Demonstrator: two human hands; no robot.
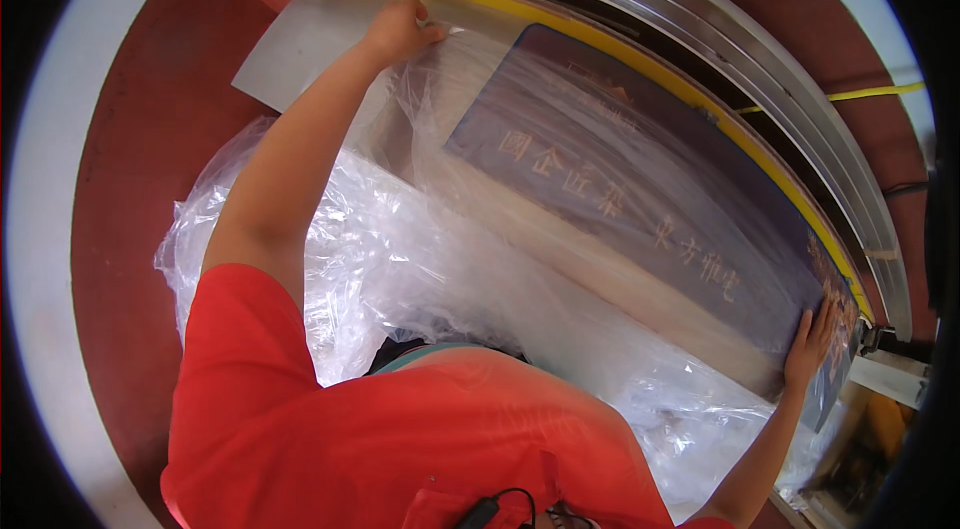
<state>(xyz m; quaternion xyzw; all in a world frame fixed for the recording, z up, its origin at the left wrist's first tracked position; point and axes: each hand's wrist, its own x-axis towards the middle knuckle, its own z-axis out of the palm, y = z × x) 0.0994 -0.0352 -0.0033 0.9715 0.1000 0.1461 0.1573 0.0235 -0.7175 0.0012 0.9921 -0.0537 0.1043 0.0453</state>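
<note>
1. The left hand (400,29) is gripping the clear plastic wrap (420,229) at the top edge of the dark blue panel (640,189)
2. The right hand (812,344) is pressing flat, fingers spread, against the panel's far end
3. The panel is lying along a yellow-edged frame (640,54) beside metal rails (760,59)

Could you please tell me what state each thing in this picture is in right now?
Dark blue panel: lying flat, partly covered by clear film, gold characters facing up.
Clear plastic film: crumpled, bunched along the panel's near side.
Left hand: pressed on the film at the panel's far end.
Right hand: fingers spread flat on the panel's other end.
Grey sheet: flat under the panel.
Yellow strip: running beside the metal rails.
</note>
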